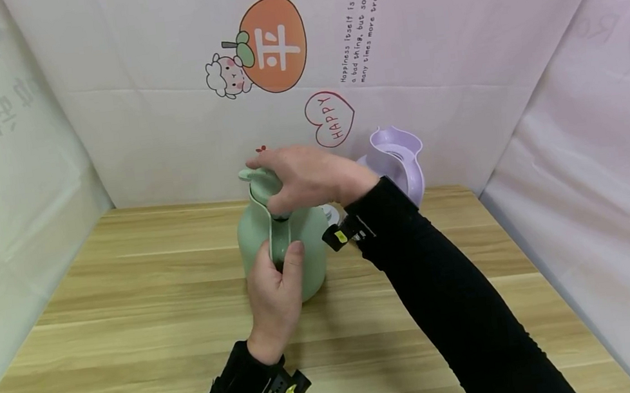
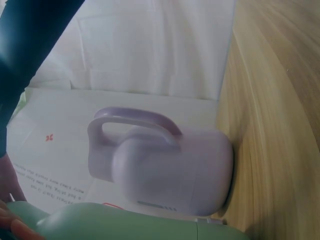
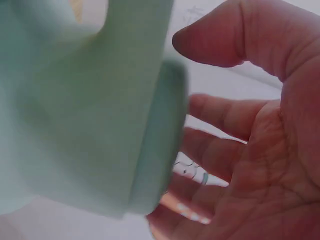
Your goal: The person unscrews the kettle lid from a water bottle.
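A pale green thermos jug point(image 1: 314, 248) stands upright on the table, its handle turned toward me. My left hand point(image 1: 275, 292) grips that handle, thumb on its right side. Over the top of the jug reaches my right hand point(image 1: 312, 174), palm down on the green lid point(image 1: 263, 186). In the right wrist view the fingers of the right hand point(image 3: 270, 135) are spread beside the lid point(image 3: 162, 140). Their tips pass behind its edge, and the thumb stands apart from it. Whether the fingertips press on the lid is hidden.
Behind and right of the green jug stands a lilac jug point(image 2: 165, 165), partly covered by my right arm in the head view. A small white round thing point(image 1: 330, 213) shows beside the green jug. Printed white cloth point(image 1: 168, 135) walls in the wooden table point(image 1: 131, 321).
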`<state>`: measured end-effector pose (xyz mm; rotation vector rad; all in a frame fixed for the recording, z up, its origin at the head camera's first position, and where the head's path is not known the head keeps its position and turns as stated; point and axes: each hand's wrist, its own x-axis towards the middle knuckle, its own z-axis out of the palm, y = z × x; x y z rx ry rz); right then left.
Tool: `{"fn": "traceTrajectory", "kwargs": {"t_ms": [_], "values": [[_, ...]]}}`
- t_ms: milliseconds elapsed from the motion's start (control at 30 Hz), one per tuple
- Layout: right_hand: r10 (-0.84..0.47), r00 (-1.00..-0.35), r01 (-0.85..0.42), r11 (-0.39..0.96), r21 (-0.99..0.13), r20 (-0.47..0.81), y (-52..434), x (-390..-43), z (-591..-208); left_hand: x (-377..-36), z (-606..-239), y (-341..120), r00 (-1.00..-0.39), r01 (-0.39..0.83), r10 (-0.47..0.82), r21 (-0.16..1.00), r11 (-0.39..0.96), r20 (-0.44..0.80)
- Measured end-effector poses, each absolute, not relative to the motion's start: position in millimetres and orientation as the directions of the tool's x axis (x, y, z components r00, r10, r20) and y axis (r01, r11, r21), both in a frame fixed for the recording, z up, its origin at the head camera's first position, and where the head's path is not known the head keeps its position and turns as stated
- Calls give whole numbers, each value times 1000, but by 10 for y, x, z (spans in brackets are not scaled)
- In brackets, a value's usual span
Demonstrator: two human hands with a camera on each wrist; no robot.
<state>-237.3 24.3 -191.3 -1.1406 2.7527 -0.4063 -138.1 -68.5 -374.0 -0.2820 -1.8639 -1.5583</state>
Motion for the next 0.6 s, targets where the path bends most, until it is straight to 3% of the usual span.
{"fn": "traceTrajectory", "kwargs": {"t_ms": [133, 333, 600], "values": [[-652, -758, -640, 740, -204, 16, 180, -2245, -1901, -1375, -3743, -687, -741, 565, -250, 780, 269, 623], [-488, -864, -489, 872, 18, 129, 55, -2069, -1973, -1367, -3751, -690, -747, 562, -244, 783, 267, 619], [-493, -855, -485, 870, 86, 161, 41, -2037, -2048, -1355, -3740, -691, -756, 554, -241, 791, 258, 608]]}}
